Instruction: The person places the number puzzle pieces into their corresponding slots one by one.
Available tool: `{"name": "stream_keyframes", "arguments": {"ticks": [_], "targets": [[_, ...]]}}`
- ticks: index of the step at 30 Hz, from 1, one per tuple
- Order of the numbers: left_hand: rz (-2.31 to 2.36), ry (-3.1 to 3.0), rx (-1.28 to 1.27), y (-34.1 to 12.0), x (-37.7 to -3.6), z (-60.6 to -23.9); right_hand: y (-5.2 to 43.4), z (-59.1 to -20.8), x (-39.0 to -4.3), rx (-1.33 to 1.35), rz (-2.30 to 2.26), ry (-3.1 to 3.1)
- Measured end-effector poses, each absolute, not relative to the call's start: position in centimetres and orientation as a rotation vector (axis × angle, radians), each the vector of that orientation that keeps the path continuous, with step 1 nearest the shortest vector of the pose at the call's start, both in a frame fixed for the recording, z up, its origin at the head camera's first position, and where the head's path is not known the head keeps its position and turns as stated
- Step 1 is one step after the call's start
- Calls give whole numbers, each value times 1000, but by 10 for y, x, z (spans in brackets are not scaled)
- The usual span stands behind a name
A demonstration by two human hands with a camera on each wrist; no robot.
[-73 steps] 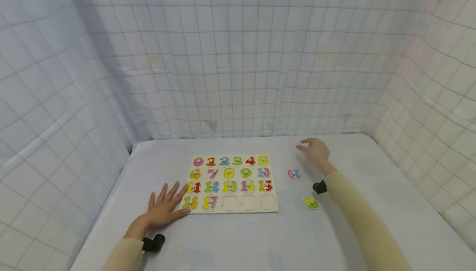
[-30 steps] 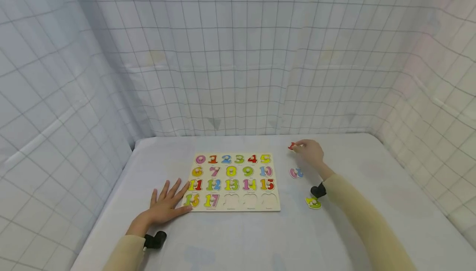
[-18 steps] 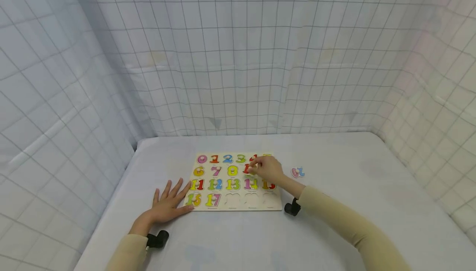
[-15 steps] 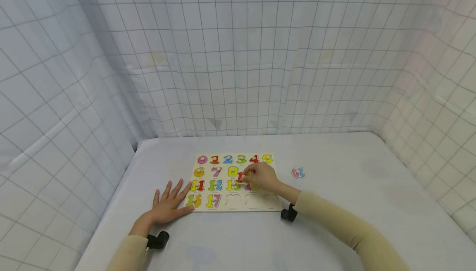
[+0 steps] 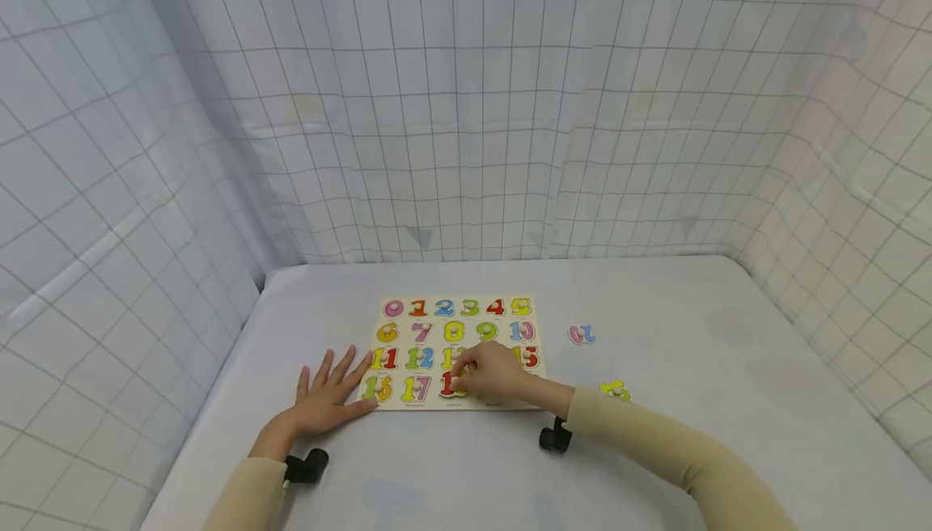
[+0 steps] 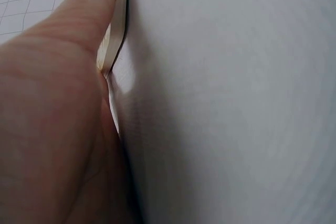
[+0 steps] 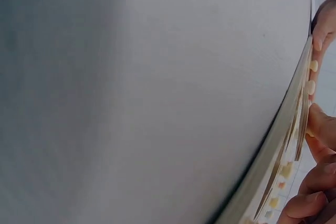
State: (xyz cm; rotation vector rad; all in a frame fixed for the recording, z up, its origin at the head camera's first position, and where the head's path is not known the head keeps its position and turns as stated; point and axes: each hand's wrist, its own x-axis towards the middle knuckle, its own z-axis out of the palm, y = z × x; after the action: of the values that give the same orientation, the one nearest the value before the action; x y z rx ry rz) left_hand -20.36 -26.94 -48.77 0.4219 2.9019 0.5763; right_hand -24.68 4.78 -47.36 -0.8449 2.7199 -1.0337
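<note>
A wooden number puzzle board [image 5: 403,333] lies on the table, its knobbed number pieces filling the upper rows. My right hand [image 5: 493,371] pinches the knob of a red-and-yellow number puzzle piece [image 5: 446,386], which looks like 18, over the third place of the bottom row. Whether it sits fully in the recess cannot be told. The hand hides part of the two lower rows. My left hand [image 5: 320,408] rests spread at the board's left edge, fingertips and thumb on it. The left wrist view shows that thumb [image 6: 79,19] along the board's side [image 6: 119,19].
Right of the board lies a pink-and-blue 20 piece [image 5: 581,334], turned upside down. Nearer, a yellow-green piece [image 5: 615,388] is partly covered by the right sleeve [image 5: 655,434]. Gridded white cloth [image 5: 480,150] walls the table at the back and sides.
My right hand reached to the far right, picked up the red-and-yellow piece, and carried it left and nearer, down to the board's bottom row. My left hand has stayed in place.
</note>
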Motion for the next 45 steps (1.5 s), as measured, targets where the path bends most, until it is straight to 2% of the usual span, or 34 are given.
{"name": "stream_keyframes", "arguments": {"ticks": [10, 35, 40, 45], "targets": [[581, 2898, 423, -264, -198, -473, 47, -475, -248, -867, -998, 2723], [562, 2885, 413, -266, -201, -477, 44, -476, -244, -873, -962, 2727], [582, 2879, 414, -265, -200, -476, 59, -472, -245, -934, -1086, 2628], [570, 2881, 417, -267, -201, -477, 100, -460, -254, -958, -1170, 2525]]}}
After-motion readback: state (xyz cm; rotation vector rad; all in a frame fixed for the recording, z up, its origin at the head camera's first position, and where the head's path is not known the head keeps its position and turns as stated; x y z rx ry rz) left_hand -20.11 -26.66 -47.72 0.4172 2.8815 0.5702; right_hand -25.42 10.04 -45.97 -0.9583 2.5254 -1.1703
